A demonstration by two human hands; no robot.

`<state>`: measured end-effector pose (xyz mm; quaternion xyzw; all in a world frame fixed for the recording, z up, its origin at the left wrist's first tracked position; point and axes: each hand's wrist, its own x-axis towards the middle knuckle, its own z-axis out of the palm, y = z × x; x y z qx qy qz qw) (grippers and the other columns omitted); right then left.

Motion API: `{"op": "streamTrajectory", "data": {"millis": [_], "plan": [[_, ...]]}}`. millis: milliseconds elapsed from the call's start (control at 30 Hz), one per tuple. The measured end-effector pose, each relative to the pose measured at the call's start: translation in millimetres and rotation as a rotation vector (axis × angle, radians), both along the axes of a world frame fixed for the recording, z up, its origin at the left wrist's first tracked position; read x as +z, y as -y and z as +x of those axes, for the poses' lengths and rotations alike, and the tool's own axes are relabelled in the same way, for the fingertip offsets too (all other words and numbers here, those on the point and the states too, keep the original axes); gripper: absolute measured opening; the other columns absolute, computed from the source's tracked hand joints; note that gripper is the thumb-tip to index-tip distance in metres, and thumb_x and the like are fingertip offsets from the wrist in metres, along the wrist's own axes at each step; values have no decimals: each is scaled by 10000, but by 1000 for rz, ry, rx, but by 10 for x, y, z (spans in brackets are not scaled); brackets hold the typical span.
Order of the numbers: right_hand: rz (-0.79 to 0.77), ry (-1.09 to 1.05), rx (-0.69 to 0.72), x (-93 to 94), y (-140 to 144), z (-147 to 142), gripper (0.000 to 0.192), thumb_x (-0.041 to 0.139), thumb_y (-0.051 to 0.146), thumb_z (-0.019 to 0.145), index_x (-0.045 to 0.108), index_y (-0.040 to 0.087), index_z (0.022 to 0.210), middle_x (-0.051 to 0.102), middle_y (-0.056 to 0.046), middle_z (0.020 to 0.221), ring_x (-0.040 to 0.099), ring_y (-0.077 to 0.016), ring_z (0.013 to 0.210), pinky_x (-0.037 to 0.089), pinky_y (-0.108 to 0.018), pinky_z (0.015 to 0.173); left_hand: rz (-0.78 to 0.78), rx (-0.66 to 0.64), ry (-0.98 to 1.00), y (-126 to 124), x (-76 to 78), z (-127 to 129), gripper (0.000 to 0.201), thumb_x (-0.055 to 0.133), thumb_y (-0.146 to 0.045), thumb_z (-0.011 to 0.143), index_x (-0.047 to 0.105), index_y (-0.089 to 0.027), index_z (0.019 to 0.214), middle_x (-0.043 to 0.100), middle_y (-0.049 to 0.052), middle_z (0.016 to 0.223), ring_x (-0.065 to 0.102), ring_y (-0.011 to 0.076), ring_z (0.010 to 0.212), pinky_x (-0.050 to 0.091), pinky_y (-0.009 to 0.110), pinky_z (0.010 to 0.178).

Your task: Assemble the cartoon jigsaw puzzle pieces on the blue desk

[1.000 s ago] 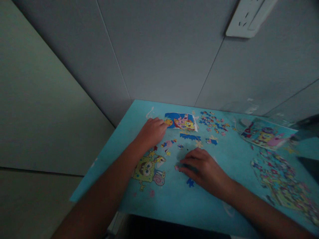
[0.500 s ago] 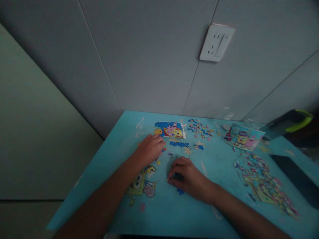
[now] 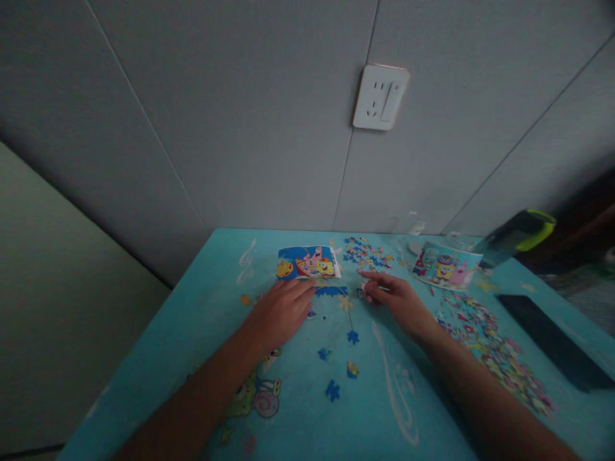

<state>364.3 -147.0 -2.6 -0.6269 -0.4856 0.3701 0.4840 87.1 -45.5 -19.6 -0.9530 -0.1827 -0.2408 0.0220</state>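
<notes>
Head view — only one to go on, dim and a little soft.

Left hand point(image 3: 281, 310) flat on the blue desk point(image 3: 202, 333), palm down, fingers loosely spread and released, grasping nothing. Fingertips at 1 o'clock, almost touching the lower edge of the assembled puzzle section point(image 3: 307, 262), which lies just beyond at 12 to 1 o'clock from that hand, long axis running 9 to 3 across the desk.

Right hand point(image 3: 401, 301) also low on the desk, fingers stretched toward 10 o'clock, tips meeting at a small loose piece point(image 3: 361, 291) just beside the short blue strip point(image 3: 331, 291) below the assembled section. Pinched or merely touched — cannot tell; too small and blurred.

Assembled section nearer the left hand, at 10 o'clock and a little apart from the right. Between the two hands, a pale star-shaped piece point(image 3: 344, 302); nearer the body at 6 o'clock, scattered blue pieces point(image 3: 353, 337), apart from both hands.

Beyond the right hand at 12 o'clock, a small heap of loose pieces point(image 3: 368, 251). At 2 o'clock, a picture card point(image 3: 444, 267); at 4 o'clock, a wide spread of pieces point(image 3: 490, 349). Far right, a dark flat object point(image 3: 552, 339) and a dark container with a green rim point(image 3: 521, 232). On the wall above, a white socket point(image 3: 381, 97).
</notes>
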Motion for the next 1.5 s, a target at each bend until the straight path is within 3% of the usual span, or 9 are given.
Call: {"op": "streamTrajectory", "data": {"millis": [267,600,767,900,1067,1500], "plan": [[-33,-102,-40,-22,36,12,460,769,476,798,723,192,1157,736,-35,863,717,-178,786,588,-365,817,29,-2,-30,9,21,8,256,513,-156,985,678,-144,1180,693,132,1266,664,268,1050,565,480,896],[33,94,-264,-58,-20,325,439,773,544,776,750,162,991,768,-67,843,701,-187,709,554,-319,713,-5,14,-49,74,38,164,258,540,-168,982,676,-140,1199,698,121,1226,629,271,1096,553,459,937],[44,332,-155,-117,-56,173,359,705,517,851,782,187,972,789,-69,864,713,-221,739,550,-344,713,-39,-42,-43,55,80,483,252,506,-181,1010,687,-150,1183,685,99,1260,605,250,1167,491,452,1065],[88,519,-32,-204,-87,-13,256,654,432,916,787,221,976,792,-44,878,714,-214,769,530,-334,750,-83,-36,-20,46,75,670,252,500,-204,1019,685,-160,1185,696,92,1222,610,240,1162,486,432,1064],[139,682,8,-223,-115,-51,178,681,381,919,773,230,918,759,-31,812,670,-196,730,488,-312,699,-93,24,1,79,-5,631,279,516,-232,1007,670,-161,1229,673,110,1264,596,268,1185,473,481,1075],[255,751,31,-185,-18,176,88,679,267,929,761,241,945,761,-44,933,672,-229,911,496,-380,874,-137,-60,-36,166,-66,512,341,510,-253,1014,646,-157,1312,635,102,1374,559,265,1286,465,484,1121]]}}
